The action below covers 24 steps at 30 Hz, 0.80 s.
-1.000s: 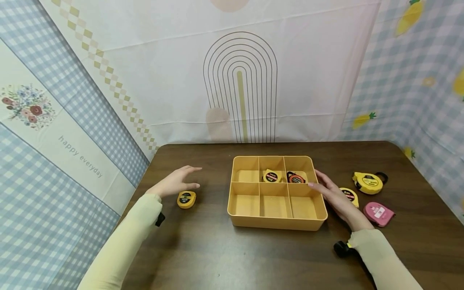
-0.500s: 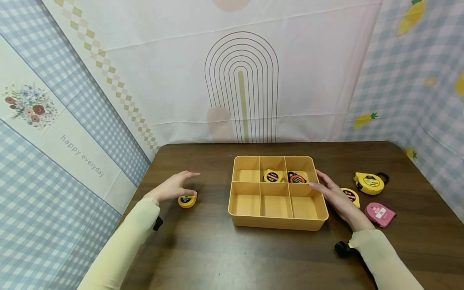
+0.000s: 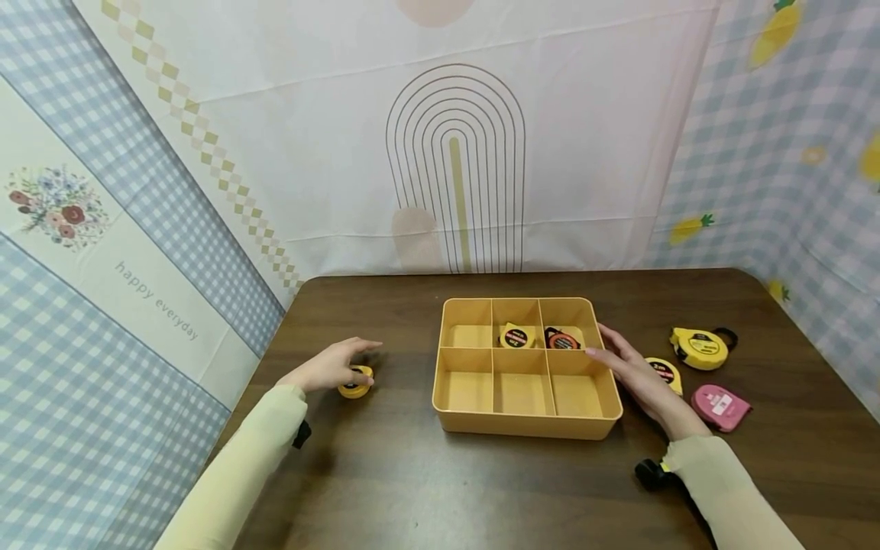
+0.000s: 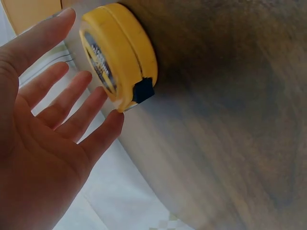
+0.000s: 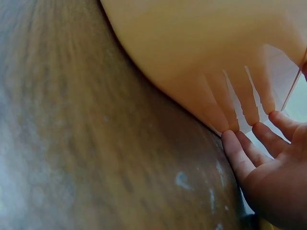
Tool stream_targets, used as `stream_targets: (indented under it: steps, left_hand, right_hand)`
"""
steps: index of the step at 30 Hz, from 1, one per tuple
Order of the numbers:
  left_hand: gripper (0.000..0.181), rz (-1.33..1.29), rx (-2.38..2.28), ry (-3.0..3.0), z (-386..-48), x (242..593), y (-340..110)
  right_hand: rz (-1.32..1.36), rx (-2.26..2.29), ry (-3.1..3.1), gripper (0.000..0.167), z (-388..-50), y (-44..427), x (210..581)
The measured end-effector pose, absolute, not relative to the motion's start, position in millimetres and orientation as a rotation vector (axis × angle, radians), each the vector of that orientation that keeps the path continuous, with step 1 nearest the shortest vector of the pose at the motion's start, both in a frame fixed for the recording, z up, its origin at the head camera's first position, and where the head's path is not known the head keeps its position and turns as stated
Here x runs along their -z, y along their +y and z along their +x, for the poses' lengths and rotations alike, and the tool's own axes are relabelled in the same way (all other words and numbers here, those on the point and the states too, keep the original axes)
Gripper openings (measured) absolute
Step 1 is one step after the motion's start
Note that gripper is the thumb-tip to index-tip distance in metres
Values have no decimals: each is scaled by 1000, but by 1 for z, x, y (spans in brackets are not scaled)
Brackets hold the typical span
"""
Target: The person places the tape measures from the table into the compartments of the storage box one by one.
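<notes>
Presently reaching in from pale sleeves (image 3: 241,462) over a dark wood-grain table (image 3: 412,493). Touching the right side of an ochre six-compartment box (image 3: 522,425) with the right hand (image 3: 641,383), fingers nearly straight against the outer wall and thumb over the rim. Showing a pink tape measure (image 3: 720,408) right of that wrist. Holding the left hand (image 3: 326,369) close over a yellow tape measure (image 4: 127,45) lying flat left of the box, fingers parted and loosely bent; cannot tell whether any fingertip touches. Beyond, showing a yellow 2m tape measure (image 3: 668,373) partly hidden by the right hand, then a strapped yellow tape measure (image 3: 701,348). Containing, in the box's rear row, a second 2m tape measure (image 3: 517,336) at middle, an orange-and-black tape measure (image 3: 564,341) at right. Farthest, ending in white cloth (image 3: 591,153) printed with nested arches.
</notes>
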State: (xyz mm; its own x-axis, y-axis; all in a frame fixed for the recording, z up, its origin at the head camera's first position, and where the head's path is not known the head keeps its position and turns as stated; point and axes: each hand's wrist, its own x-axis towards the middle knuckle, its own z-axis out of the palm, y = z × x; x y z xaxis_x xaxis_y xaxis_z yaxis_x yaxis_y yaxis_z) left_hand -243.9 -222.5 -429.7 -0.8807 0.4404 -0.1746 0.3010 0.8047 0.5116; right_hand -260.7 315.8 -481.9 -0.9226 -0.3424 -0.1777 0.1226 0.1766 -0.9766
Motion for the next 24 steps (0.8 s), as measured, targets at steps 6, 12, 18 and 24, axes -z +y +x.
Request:
stream_targets:
  steps: [6, 12, 18, 24]
  left_hand:
    - [70, 518, -709, 2687, -243, 436, -224]
    - [70, 483, -728, 2677, -241, 438, -225]
    - [72, 478, -739, 2672, -238, 438, -227]
    - [73, 438, -744, 2670, -235, 438, -228]
  right_hand:
    - [-208, 1796, 2107, 81, -261, 316, 483]
    - [-209, 1795, 2110, 81, -261, 317, 484]
    - [-203, 1799, 2104, 82, -261, 317, 484]
    - [-204, 1792, 2106, 82, -261, 317, 483]
